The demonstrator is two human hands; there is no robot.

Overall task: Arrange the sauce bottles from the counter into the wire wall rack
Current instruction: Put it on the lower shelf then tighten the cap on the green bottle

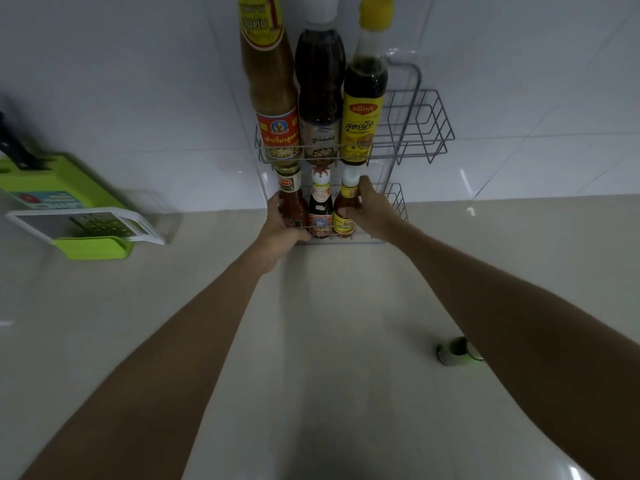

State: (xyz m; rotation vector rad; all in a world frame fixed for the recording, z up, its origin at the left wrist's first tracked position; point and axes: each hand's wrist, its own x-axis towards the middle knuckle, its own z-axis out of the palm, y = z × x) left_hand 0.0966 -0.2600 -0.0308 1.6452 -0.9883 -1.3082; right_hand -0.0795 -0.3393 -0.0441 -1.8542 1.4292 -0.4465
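A two-tier wire wall rack (pixel 420 123) hangs on the white tiled wall. Its upper shelf holds three tall bottles: a tan sauce bottle (pixel 272 81), a dark bottle (pixel 320 95) and a yellow-capped bottle (pixel 365 98). Three small bottles stand in the lower shelf: a red chili sauce bottle (pixel 292 199), a dark middle bottle (pixel 320 209) and a yellow-labelled bottle (pixel 344 216). My left hand (pixel 280 230) grips the red chili sauce bottle from the left. My right hand (pixel 372 206) wraps the yellow-labelled bottle from the right.
A green and white grater box (pixel 86 220) and a green knife block (pixel 38 174) sit on the counter at the left. A small green-capped item (pixel 459 351) lies on the counter at the right, partly behind my right forearm. The rack's right halves hold nothing.
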